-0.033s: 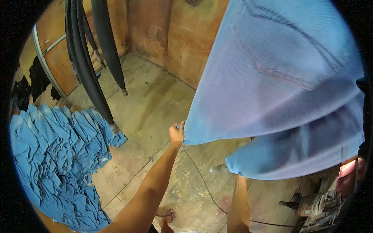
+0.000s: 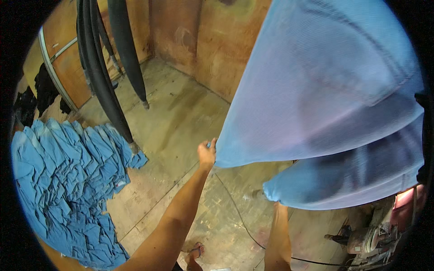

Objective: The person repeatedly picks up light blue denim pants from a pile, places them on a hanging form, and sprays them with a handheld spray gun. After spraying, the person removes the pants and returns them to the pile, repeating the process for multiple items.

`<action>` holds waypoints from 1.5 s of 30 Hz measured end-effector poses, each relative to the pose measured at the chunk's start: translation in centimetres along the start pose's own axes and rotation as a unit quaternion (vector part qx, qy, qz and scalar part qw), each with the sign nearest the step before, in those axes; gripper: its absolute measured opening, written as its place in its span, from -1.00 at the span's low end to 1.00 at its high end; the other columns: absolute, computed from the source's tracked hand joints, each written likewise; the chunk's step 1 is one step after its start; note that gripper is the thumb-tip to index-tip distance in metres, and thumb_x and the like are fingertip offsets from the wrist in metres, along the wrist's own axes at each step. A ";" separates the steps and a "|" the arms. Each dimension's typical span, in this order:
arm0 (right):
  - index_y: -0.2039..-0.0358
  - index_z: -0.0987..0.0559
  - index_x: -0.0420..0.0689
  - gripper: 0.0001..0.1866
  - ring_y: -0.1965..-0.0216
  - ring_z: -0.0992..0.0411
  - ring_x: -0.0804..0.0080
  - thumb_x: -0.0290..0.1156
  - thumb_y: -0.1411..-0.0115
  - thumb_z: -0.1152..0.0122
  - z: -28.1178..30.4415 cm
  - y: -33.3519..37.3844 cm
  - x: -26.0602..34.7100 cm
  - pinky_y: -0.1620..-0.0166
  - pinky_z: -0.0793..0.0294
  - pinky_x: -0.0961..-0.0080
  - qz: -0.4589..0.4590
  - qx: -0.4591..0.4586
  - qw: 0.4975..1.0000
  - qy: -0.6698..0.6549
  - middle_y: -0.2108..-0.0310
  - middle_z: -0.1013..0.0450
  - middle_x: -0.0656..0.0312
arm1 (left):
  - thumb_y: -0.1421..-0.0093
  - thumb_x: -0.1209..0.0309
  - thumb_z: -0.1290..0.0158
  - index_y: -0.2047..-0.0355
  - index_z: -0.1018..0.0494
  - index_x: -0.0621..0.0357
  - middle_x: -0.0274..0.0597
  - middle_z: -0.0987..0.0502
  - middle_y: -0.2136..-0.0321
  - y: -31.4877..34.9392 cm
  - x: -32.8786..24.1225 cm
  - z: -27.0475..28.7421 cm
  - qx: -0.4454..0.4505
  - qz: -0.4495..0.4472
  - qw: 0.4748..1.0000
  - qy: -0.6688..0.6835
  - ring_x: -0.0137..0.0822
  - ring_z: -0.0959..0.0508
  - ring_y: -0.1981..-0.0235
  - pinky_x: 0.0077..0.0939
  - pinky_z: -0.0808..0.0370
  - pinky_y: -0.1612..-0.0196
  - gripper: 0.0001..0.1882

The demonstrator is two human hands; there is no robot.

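Observation:
A pair of light blue denim jeans (image 2: 289,99) fills the upper right, with a back pocket's stitching near the top. Its upper part runs out of view. One leg stretches down to a corner pinched in my left hand (image 2: 207,154), whose thumb and fingers close on the hem. The other leg (image 2: 334,180) lies lower and looks rounded and puffed out. My right hand (image 2: 280,207) grips the end of that leg from below; most of its fingers are hidden by the cloth. Both my arms reach forward over the floor.
A large heap of folded blue garments (image 2: 68,189) lies at the left. Long dark tapering tubes (image 2: 97,67) hang down near it. A stained wooden wall (image 2: 176,40) stands behind. A thin cable (image 2: 242,221) crosses the floor, and machinery (image 2: 366,239) sits at the lower right.
The jeans' upper part has shifted slightly right, and the pocket looks more blurred and creased. Both hands keep their hold at nearly the same places.

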State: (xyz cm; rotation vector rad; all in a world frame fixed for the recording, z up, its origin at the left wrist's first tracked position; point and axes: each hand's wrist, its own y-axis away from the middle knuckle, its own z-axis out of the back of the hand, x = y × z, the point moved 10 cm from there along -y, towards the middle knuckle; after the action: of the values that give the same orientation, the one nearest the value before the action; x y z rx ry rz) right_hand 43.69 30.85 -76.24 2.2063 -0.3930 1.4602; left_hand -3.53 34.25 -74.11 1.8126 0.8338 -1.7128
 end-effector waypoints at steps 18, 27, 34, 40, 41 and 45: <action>-0.07 -0.50 -0.24 -0.40 0.06 -0.50 0.19 0.00 -0.23 -0.20 11.7 17.5 -22.0 -0.01 -0.48 0.20 -0.132 -0.021 0.949 0.286 0.05 -0.52 0.07 | -0.32 0.23 -0.09 0.61 -0.32 0.28 0.12 -0.27 0.77 11.3 15.1 10.9 0.068 0.089 0.988 -0.102 -0.12 -0.26 0.75 -0.18 -0.27 0.57 -0.56; -0.03 -0.53 -0.25 -0.37 0.08 -0.50 0.15 0.06 -0.19 -0.24 21.5 34.2 -40.6 -0.01 -0.47 0.16 -0.292 0.064 0.821 0.487 0.08 -0.54 0.03 | -0.33 0.19 -0.04 0.55 -0.38 0.23 0.23 -0.39 0.71 20.1 31.9 24.9 0.163 0.126 0.953 -0.224 0.24 -0.47 0.62 -0.06 -0.39 0.51 -0.60; 0.00 -0.56 -0.26 -0.35 0.09 -0.51 0.13 0.10 -0.15 -0.27 29.7 48.0 -55.9 0.00 -0.46 0.13 -0.403 0.196 0.683 0.577 0.10 -0.55 -0.01 | -0.29 0.18 0.04 0.25 -0.54 0.15 0.15 -0.59 0.27 30.9 61.0 51.4 0.260 0.346 0.753 -0.496 0.07 -0.61 0.21 0.01 -0.52 0.17 -0.69; 0.03 -0.58 -0.26 -0.32 0.11 -0.51 0.11 0.13 -0.12 -0.30 31.2 57.8 -54.4 0.01 -0.45 0.10 -0.469 0.277 0.558 0.626 0.12 -0.56 -0.04 | -0.29 0.16 -0.02 0.12 -0.58 0.15 -0.06 -0.65 0.16 48.8 50.1 100.1 0.069 0.542 0.402 -0.735 -0.09 -0.64 0.10 -0.16 -0.57 0.09 -0.65; 0.04 -0.59 -0.26 -0.32 0.11 -0.51 0.10 0.14 -0.12 -0.30 30.6 58.4 -53.5 0.01 -0.45 0.10 -0.472 0.294 0.539 0.633 0.13 -0.56 -0.04 | -0.31 0.13 0.01 0.08 -0.56 0.19 -0.03 -0.65 0.15 51.6 48.5 102.6 0.083 0.566 0.422 -0.703 -0.03 -0.64 0.09 -0.11 -0.56 0.06 -0.60; 0.05 -0.60 -0.27 -0.30 0.12 -0.51 0.09 0.16 -0.10 -0.32 28.9 57.0 -46.6 0.01 -0.44 0.08 -0.481 0.325 0.397 0.711 0.14 -0.56 -0.06 | -0.33 -0.29 0.40 -0.22 -0.36 0.16 0.26 -0.46 -0.09 54.0 45.8 95.7 0.248 0.588 0.509 -0.578 0.09 -0.42 -0.19 -0.03 -0.30 -0.22 -0.17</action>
State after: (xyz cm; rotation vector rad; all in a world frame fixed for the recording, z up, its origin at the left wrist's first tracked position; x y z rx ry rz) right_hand 20.91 -33.62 -116.04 0.2399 1.8755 2.0153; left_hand -28.98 -67.89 -129.77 0.5248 -1.2960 -1.5247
